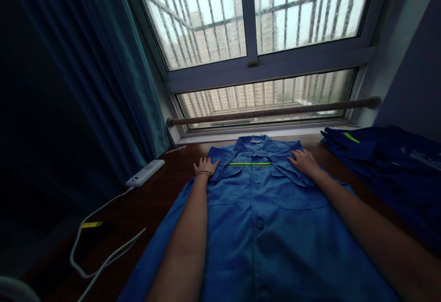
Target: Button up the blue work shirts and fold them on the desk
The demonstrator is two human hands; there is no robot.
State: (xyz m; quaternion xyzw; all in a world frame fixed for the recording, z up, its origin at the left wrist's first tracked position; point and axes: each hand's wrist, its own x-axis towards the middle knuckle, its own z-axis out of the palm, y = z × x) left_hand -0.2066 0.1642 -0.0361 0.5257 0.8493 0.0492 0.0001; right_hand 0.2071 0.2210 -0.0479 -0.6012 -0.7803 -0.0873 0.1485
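A blue button-up work shirt [237, 228] lies front side up on the dark wooden surface, its collar toward the window. Across its chest runs a yellow-green stripe, with pockets below. My left hand [206, 167] rests at the shirt's left shoulder, fingers spread, a beaded bracelet on the wrist. On the opposite shoulder my right hand [304, 161] lies with its fingers stretched out over the cloth. Both hands press on the fabric and neither grips it, as far as shows. My forearms cover parts of the sleeves.
Darker blue folded clothing [382, 159] lies at the right. A white power bank [146, 173] with a white cable [80, 242] sits at the left beside a blue curtain [113, 86]. Behind the shirt, a wooden rail [272, 113] crosses the window.
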